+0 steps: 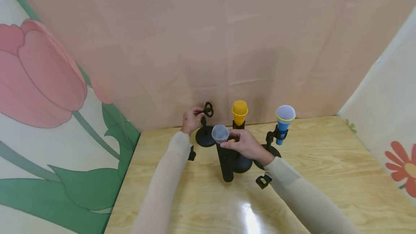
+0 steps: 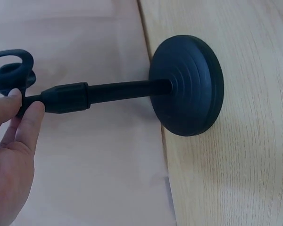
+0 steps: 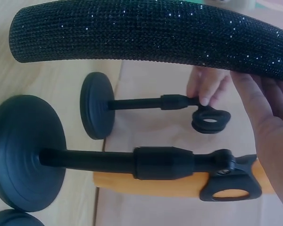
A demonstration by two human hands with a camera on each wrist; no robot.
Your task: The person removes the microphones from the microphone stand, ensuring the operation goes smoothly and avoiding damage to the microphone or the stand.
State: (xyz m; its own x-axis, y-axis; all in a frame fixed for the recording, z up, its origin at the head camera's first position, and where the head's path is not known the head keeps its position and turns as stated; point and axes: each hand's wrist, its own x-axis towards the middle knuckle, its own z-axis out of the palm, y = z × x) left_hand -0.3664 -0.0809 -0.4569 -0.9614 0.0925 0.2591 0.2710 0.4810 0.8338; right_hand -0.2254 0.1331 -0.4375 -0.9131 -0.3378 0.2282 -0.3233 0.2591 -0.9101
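Observation:
My left hand [image 1: 191, 119] pinches the top joint of a black microphone stand [image 2: 186, 84], just below its clip [image 1: 208, 109]. That clip holds no microphone, and the stand's round base rests near the table's back edge. My right hand [image 1: 246, 143] grips a microphone [image 1: 225, 161] just below its silver mesh head [image 1: 220, 133]. The handle is black and glittery, as the right wrist view [image 3: 132, 33] shows, and its lower end points down toward me. It is held in front of the stands, apart from the left one.
A yellow-orange microphone [image 1: 239, 111] sits in a middle black stand [image 3: 26, 150], behind my right hand. To the right, a blue microphone [image 1: 285, 118] with a pale head stands in another stand's clip [image 1: 280, 133]. A pink cloth [image 1: 208, 46] hangs behind the wooden table [image 1: 325, 154].

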